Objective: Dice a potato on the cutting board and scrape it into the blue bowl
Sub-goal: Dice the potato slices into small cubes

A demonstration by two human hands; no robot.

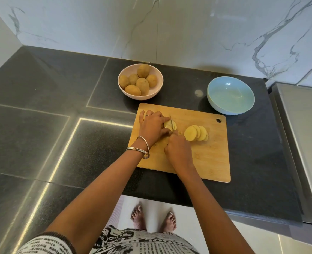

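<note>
A peeled potato (168, 125) lies on the wooden cutting board (212, 158). My left hand (152, 127) grips it from the left, fingers curled over it. My right hand (178, 151) holds a knife (172, 123) whose thin blade stands in the potato, close to my left fingers; the handle is hidden in my fist. Several cut round slices (196, 132) lean in a row on the board to the right of the blade. The blue bowl (230, 95) sits behind the board's right corner with nothing visible inside.
A pink bowl (157, 88) with several whole unpeeled potatoes stands behind the board's left corner. The dark stone counter (60, 107) ends at a marble wall behind, a steel surface (302, 125) on the right, and its front edge is near my body.
</note>
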